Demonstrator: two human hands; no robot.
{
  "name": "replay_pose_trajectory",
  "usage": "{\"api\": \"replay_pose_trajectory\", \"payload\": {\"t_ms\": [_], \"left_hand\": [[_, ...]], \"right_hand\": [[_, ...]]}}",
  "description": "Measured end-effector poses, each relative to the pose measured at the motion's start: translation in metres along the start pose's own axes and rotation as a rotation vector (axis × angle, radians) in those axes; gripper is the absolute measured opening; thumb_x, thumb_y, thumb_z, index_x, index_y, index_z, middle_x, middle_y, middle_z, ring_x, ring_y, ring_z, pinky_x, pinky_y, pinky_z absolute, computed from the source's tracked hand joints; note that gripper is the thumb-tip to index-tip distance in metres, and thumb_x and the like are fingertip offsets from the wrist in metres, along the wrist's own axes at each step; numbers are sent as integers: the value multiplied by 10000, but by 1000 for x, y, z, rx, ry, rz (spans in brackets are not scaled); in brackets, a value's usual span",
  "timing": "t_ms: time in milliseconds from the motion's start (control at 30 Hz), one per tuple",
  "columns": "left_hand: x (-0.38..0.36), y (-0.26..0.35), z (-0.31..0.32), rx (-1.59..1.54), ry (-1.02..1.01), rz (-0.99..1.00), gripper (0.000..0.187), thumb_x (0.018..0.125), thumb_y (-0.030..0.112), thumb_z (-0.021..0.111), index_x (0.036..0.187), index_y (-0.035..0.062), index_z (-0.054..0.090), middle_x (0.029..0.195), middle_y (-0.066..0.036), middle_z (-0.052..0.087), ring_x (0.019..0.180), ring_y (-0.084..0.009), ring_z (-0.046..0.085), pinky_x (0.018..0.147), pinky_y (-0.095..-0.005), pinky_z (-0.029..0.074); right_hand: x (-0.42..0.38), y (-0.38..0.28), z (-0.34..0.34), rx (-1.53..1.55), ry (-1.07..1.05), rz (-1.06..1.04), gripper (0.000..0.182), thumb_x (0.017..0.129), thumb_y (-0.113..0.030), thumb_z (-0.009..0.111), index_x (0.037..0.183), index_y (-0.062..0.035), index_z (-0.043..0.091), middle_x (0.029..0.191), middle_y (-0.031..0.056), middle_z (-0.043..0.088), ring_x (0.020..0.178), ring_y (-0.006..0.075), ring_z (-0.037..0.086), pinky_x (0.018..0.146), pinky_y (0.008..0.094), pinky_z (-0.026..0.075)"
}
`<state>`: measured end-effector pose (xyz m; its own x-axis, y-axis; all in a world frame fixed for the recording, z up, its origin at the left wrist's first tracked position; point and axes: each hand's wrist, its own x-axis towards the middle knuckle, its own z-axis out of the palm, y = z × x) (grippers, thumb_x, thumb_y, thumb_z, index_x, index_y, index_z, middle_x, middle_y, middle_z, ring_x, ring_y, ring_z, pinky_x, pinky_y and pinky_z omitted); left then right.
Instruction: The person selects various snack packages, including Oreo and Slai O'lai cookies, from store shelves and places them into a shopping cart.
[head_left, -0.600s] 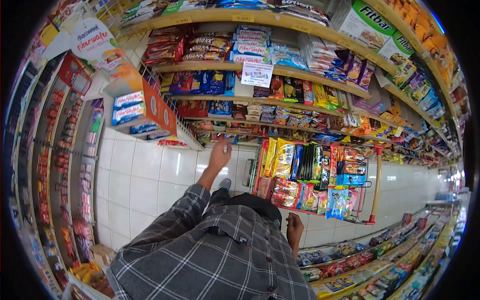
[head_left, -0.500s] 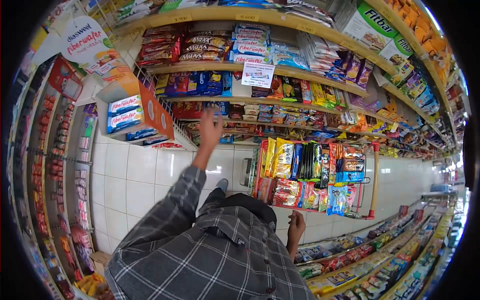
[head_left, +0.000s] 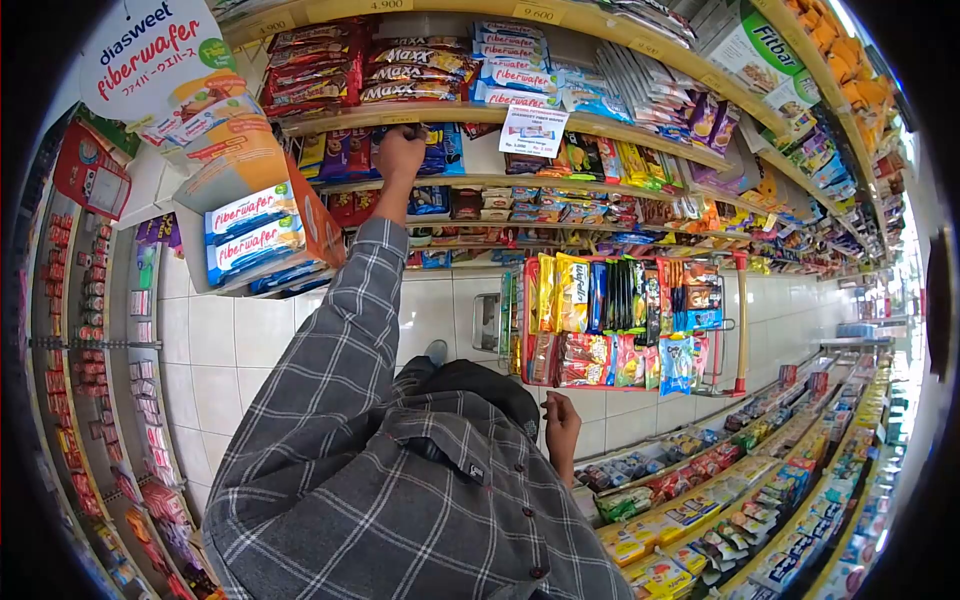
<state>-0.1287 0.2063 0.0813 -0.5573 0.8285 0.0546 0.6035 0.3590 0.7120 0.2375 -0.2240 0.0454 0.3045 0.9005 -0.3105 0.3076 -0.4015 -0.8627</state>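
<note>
Two hands are showing, and only one is working. The left hand (head_left: 399,152) is reaching up to the shelf (head_left: 520,183) and closing its fingers over the dark blue snack packets (head_left: 432,150) that are standing in a row near the shelf's left end, just under the shelf of Maxx packs (head_left: 415,70); whether the fingers are actually pinching a packet or only resting on the row cannot be told, since the hand's back is hiding the fingertips. No packet is showing clear of the row, so the picking is looking barely begun: the reach is made, the lifting out is still to come. The right hand (head_left: 561,420) is hanging low beside the person's hip, loosely curled and holding nothing, near the red trolley (head_left: 740,330) that is standing on the white tiled floor (head_left: 240,350) loaded with bright packets. An orange fiberwafer display box (head_left: 255,215) is jutting out just left of the reaching plaid sleeve (head_left: 340,330).
</note>
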Motion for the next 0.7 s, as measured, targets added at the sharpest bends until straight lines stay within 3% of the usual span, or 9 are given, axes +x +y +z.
{"api": "replay_pose_trajectory", "payload": {"t_ms": [100, 200, 300, 333, 567, 700], "left_hand": [[-6, -2, -8, -178, -2, -9, 318, 805, 423, 689, 852, 110, 699, 860, -93, 705, 840, -310, 654, 795, -463, 474], [-14, 1, -18, -251, 30, -65, 301, 816, 378, 697, 839, 77, 687, 828, -92, 695, 792, -301, 650, 714, -431, 496], [-5, -17, -5, -334, 25, -34, 316, 820, 363, 703, 822, 49, 671, 797, -93, 681, 749, -294, 641, 694, -436, 491], [-7, -18, -4, -330, 21, -34, 320, 825, 359, 701, 817, 40, 667, 779, -99, 671, 742, -291, 636, 675, -435, 484], [-11, -19, -7, -369, 9, -64, 327, 840, 349, 696, 810, 25, 654, 734, -82, 623, 666, -267, 589, 656, -428, 472], [-22, -28, 2, -808, -32, -78, 282, 870, 312, 677, 827, 34, 651, 751, -26, 605, 641, -170, 529, 627, -375, 444]], "right_hand": [[-1, -6, 9, -15, 0, 10, 280, 958, -239, 558, 1064, 10, 630, 842, 80, 663, 772, 127, 603, 676, 265, 479], [4, -5, 13, -17, 20, 1, 269, 958, -230, 561, 1057, 10, 632, 835, 76, 663, 752, 121, 596, 658, 268, 475], [13, -2, 14, -31, 4, -7, 255, 955, -215, 565, 1056, 8, 635, 821, 68, 662, 733, 116, 589, 644, 264, 471], [15, 0, 16, -20, 29, -51, 252, 953, -220, 557, 1037, 0, 646, 786, 63, 664, 656, 106, 566, 612, 259, 461], [29, -8, 21, -38, 41, -116, 271, 949, -242, 566, 1032, 3, 646, 771, 69, 663, 659, 112, 570, 621, 266, 465], [26, -17, 23, -52, 13, -85, 259, 955, -221, 566, 1062, 4, 639, 835, 67, 668, 754, 108, 597, 639, 254, 472]]}}
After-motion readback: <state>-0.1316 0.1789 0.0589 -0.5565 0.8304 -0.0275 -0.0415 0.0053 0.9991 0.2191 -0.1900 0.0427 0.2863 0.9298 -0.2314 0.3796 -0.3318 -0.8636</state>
